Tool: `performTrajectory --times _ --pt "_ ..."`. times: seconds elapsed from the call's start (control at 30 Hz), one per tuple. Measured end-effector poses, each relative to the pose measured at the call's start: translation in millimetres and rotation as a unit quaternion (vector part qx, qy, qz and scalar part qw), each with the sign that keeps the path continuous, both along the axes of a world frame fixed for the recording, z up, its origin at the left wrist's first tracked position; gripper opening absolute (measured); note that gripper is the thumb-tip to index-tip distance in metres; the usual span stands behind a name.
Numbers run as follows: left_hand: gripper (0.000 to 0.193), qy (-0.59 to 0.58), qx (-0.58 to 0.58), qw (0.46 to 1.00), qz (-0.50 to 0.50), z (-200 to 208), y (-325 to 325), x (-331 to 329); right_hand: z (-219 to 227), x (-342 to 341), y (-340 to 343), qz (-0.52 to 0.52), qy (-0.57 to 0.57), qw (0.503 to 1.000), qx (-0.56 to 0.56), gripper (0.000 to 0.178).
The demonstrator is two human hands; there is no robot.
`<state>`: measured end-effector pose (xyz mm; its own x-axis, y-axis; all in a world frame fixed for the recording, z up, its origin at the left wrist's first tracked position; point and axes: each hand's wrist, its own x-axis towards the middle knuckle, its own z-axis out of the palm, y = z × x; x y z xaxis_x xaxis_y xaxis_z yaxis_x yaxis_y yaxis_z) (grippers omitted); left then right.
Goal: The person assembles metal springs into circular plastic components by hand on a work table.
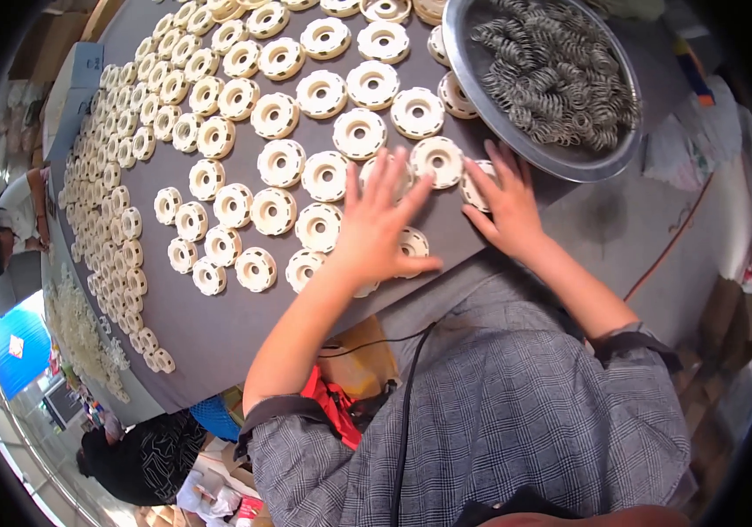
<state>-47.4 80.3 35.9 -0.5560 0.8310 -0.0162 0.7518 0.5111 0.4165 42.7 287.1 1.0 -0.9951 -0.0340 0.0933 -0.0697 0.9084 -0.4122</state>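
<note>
In the head view, just wearer-side of the metal bowl, the right hand covers part of a cream disc; whether it grips, I cannot tell. Left of the bowl, the left hand spreads wide over further discs.

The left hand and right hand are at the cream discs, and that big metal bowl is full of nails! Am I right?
Not quite: the head view shows coiled metal springs in the big metal bowl, not nails. The left hand and right hand are indeed at the cream discs.
</note>
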Motion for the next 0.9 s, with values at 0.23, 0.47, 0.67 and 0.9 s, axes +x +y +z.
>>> performTrajectory --times 0.23,0.47,0.67,0.9 --pt "0.079 0.047 -0.044 0.998 -0.023 -29 -6 32 -2 -17 -12 -0.021 0.043 0.999 -0.019 0.065" --pt "0.072 0.072 0.079 0.993 -0.053 -7 22 -11 65 -10 46 0.057 0.156 0.983 -0.083 0.05" --pt "0.036 0.088 0.327 0.94 -0.043 20 144 -57 57 -52 103 -0.199 0.079 0.956 0.199 0.047" --pt "0.039 0.042 0.047 0.997 0.051 5 198 -62 66 -49 123 -0.064 0.085 0.992 0.067 0.05"
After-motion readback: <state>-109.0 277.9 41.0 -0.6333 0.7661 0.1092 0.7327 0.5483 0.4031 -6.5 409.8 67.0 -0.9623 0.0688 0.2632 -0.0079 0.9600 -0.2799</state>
